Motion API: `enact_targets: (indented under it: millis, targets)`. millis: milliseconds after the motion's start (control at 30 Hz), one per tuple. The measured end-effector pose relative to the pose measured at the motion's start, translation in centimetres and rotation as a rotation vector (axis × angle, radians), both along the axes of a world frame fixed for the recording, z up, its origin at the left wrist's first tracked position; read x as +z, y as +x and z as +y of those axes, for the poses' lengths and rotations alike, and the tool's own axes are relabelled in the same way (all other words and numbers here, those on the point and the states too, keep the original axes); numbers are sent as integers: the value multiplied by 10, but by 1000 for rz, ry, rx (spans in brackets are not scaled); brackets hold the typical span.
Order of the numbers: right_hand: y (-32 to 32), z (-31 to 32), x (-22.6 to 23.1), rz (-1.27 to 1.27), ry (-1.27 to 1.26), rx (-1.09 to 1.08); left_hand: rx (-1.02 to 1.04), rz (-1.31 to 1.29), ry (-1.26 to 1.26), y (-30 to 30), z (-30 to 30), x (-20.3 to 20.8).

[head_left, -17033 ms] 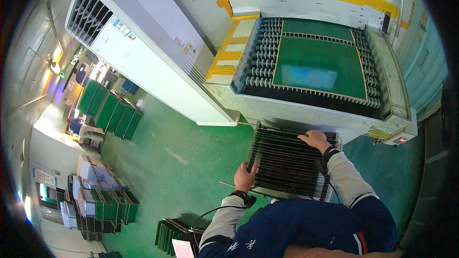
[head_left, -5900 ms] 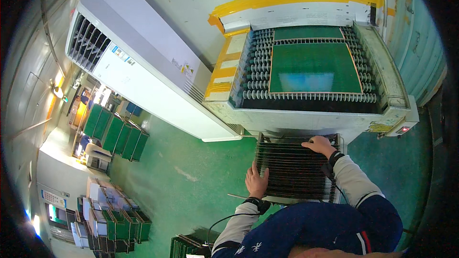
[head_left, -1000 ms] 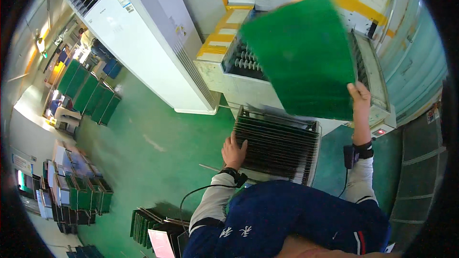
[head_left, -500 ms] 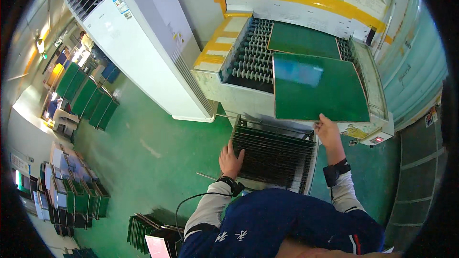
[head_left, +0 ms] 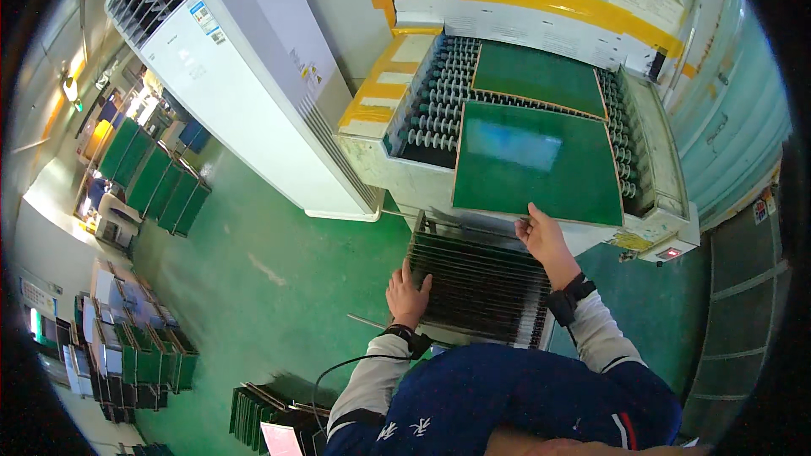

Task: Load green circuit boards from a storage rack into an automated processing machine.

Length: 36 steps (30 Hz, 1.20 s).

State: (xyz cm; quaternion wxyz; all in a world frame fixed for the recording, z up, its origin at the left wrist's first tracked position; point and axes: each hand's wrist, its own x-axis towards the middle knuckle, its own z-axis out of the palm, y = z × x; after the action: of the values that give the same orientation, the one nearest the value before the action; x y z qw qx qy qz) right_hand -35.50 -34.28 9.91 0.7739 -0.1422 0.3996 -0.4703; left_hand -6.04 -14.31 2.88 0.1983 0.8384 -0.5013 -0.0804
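My right hand (head_left: 545, 241) pinches the near edge of a glossy green panel (head_left: 541, 173), which lies tilted slightly over the front of a roller conveyor machine. Behind it, a second green panel (head_left: 541, 76) rests on the rollers (head_left: 443, 89). My left hand (head_left: 408, 294) is on the left side of a dark slotted rack (head_left: 486, 295), fingers stretched out and thumb apart, holding nothing. The rack stands right in front of me, below the machine, with several thin dark edges lined up in it. Dark bands wrap both wrists, and a cable runs from the left one.
A tall white air conditioner (head_left: 245, 84) stands left of the machine. More racks of panels (head_left: 127, 338) stand at the far left, and others (head_left: 262, 418) by my left elbow. Clear hanging curtains (head_left: 718, 143) are at the right, above a grey mesh panel (head_left: 735, 304).
My right hand has moved left, shifting the near panel left and slightly down over the rollers. The panel behind shows more fully. My left hand stays on the rack.
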Motion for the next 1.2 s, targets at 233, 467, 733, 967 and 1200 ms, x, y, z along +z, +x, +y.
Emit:
enact_targets:
  millis: [233,467,733,967,1200]
  targets:
    - [14,-34,-2,-55,-40,-36,-15,-48,-59,0,-1,-3]
    - [28,-58,21,87,-45,63,-35,-27,-33,0,-1,0]
    - [25,-46,8,65,13,85,-28,-25,-28,-1,-1,0]
    - [23,-44,0,68,31,129,-22,-19,-6,-2,-2,3]
    - [27,-49,1,91,35,138,-27,-47,-43,2,-1,-5]
